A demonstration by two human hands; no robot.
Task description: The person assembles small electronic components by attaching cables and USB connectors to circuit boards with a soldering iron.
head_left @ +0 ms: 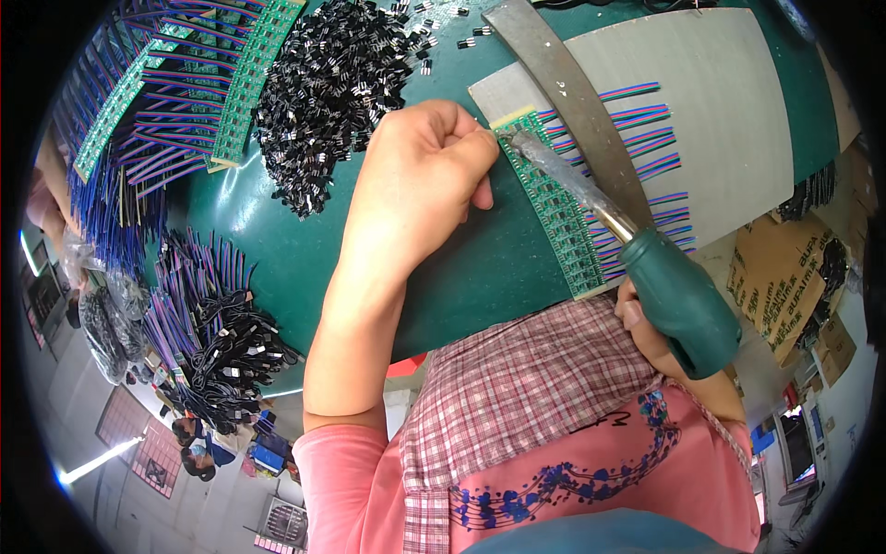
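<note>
At two o'clock, a narrow green circuit board (558, 217) bristles with blue-and-red wires (657, 166); right hand (644, 328) grips a green-handled soldering iron (681, 300); left hand (429, 171) curls closed, contents unclear.

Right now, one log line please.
left hand: curled beside board; right hand: gripping iron; tip: at board; bar: across wires

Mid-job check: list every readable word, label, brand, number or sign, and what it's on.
I'm not copying wording or brands, only locating them.
Brown cardboard, right side: bold dark lettering, repeated.
Pink shirt: dark script-like mark, unclear.
Green circuit board under the soldering iron: any markings too small to read.
</note>
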